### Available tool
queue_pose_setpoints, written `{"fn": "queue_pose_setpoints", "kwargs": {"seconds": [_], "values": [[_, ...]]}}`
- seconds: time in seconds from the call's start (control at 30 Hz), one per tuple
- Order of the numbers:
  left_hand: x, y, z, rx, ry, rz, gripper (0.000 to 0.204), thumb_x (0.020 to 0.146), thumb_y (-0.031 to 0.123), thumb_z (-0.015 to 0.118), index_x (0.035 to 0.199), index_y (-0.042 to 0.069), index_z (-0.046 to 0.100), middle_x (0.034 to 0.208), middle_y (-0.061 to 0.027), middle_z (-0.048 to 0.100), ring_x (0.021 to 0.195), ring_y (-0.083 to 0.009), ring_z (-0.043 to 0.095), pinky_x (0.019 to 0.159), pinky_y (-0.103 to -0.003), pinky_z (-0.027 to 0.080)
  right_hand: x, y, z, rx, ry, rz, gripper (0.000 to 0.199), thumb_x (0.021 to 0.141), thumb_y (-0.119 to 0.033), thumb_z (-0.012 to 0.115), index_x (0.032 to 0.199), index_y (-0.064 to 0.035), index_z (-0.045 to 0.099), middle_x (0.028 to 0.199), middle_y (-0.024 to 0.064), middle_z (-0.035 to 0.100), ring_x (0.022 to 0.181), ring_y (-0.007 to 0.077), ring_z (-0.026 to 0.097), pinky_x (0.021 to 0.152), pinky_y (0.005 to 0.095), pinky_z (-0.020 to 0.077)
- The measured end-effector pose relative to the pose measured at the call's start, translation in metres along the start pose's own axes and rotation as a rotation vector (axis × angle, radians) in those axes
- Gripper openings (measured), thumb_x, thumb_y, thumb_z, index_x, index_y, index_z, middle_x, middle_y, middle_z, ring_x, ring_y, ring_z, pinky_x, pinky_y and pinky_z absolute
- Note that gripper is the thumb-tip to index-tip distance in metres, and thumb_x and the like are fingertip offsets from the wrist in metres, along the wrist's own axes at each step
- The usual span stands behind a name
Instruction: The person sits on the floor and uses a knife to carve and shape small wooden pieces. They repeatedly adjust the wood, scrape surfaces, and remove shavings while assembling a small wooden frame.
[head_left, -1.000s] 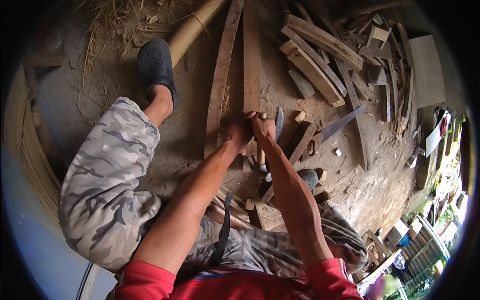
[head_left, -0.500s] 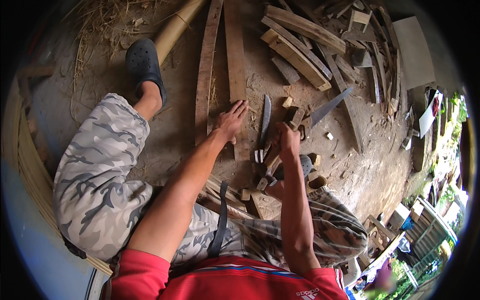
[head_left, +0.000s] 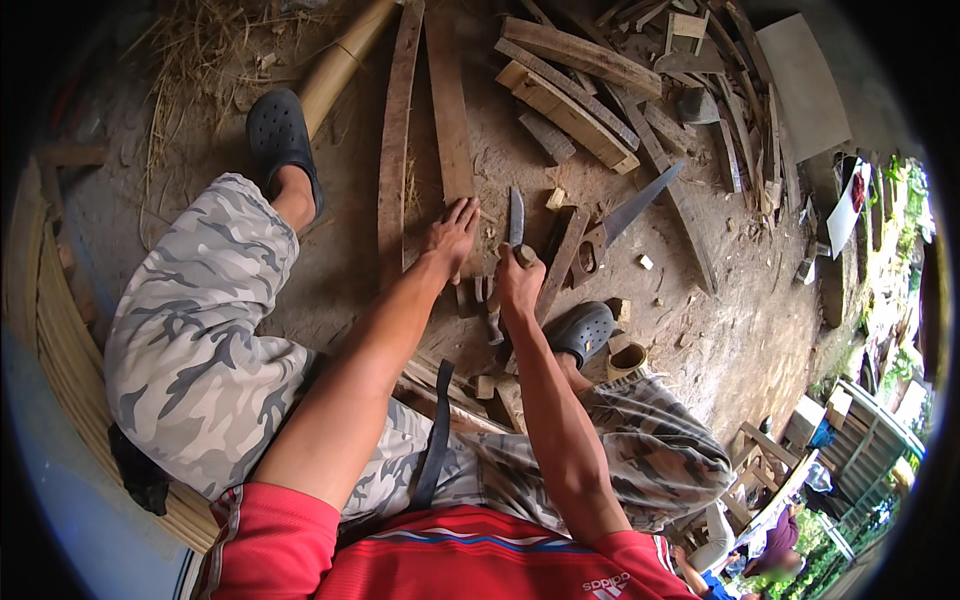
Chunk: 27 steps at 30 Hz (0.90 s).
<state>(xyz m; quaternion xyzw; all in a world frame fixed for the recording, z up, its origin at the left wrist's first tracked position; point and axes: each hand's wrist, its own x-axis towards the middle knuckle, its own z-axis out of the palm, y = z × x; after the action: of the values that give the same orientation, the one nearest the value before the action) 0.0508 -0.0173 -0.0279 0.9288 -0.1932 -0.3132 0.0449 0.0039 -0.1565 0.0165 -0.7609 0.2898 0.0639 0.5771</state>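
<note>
My left hand [head_left: 451, 240] lies flat across the near part of a narrow wooden plank [head_left: 449, 130], its fingers stretched out together. In my right hand [head_left: 520, 283] is a hammer, gripped by its wooden handle [head_left: 526, 256]. The metal hammer head [head_left: 493, 312] is just left of my right fist, close to the plank's near end. A knife blade [head_left: 516, 215] points away from me just beyond the fist; its handle end is hidden. To the right of my hand a wooden bar [head_left: 564, 252] slants over the ground, and a handsaw [head_left: 640, 209] rests past it.
A second long plank [head_left: 397, 150] runs left of the first. Timber offcuts [head_left: 575, 110] are heaped at far right, and a bamboo pole [head_left: 345, 65] lies beyond my left foot. My clogs [head_left: 280, 135] flank the work. Near my right foot stands a short hollow tube [head_left: 628, 357].
My right hand has moved left with the hammer, whose head is now close to the plank's end. My left hand stays pressed on the plank. The view has shifted slightly.
</note>
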Motion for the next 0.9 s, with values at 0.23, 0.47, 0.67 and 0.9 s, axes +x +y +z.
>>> {"fn": "queue_pose_setpoints", "kwargs": {"seconds": [0.23,0.47,0.67,0.9], "values": [[0.0,0.002,-0.005,0.072,-0.041,-0.009,0.151,0.041,0.039,0.098,0.155,-0.003,0.008,0.165,-0.0159,-0.002,0.152,-0.0334,0.006,0.11,-0.039,0.043,-0.076,-0.031,-0.045,-0.076,-0.331,0.014,0.025,0.091,-0.019,0.067,0.074,-0.0048,0.057,0.068,-0.0001,0.057,0.063,0.0066,0.048,0.057,0.0245,0.0378],[-0.002,0.005,-0.006,0.07,-0.04,-0.015,0.15,0.043,0.036,0.098,0.154,-0.005,0.006,0.165,-0.0167,-0.002,0.152,-0.0352,0.004,0.109,-0.039,0.044,-0.069,-0.035,-0.052,0.142,-0.419,0.092,0.034,0.095,-0.025,0.062,0.068,-0.0061,0.055,0.067,-0.0011,0.053,0.067,0.0073,0.046,0.065,0.0244,0.0364],[-0.006,0.001,-0.008,-0.007,-0.04,0.01,0.15,0.043,0.035,0.098,0.154,-0.006,0.005,0.164,-0.0188,-0.003,0.151,-0.0359,0.003,0.106,-0.041,0.048,-0.115,-0.009,-0.069,0.148,-0.267,0.04,0.028,0.09,-0.014,0.057,0.065,-0.0033,0.056,0.064,-0.0013,0.053,0.06,0.0074,0.044,0.055,0.0253,0.0323],[-0.005,0.013,-0.011,0.142,-0.073,-0.056,0.14,0.051,0.033,0.096,0.154,-0.005,0.008,0.164,-0.0192,0.0,0.151,-0.0357,0.006,0.12,-0.045,0.028,-0.125,-0.02,-0.12,0.456,-0.262,0.099,0.035,0.087,-0.005,0.052,0.053,-0.0039,0.045,0.055,0.0037,0.045,0.051,0.0147,0.04,0.048,0.0279,0.0295]]}}
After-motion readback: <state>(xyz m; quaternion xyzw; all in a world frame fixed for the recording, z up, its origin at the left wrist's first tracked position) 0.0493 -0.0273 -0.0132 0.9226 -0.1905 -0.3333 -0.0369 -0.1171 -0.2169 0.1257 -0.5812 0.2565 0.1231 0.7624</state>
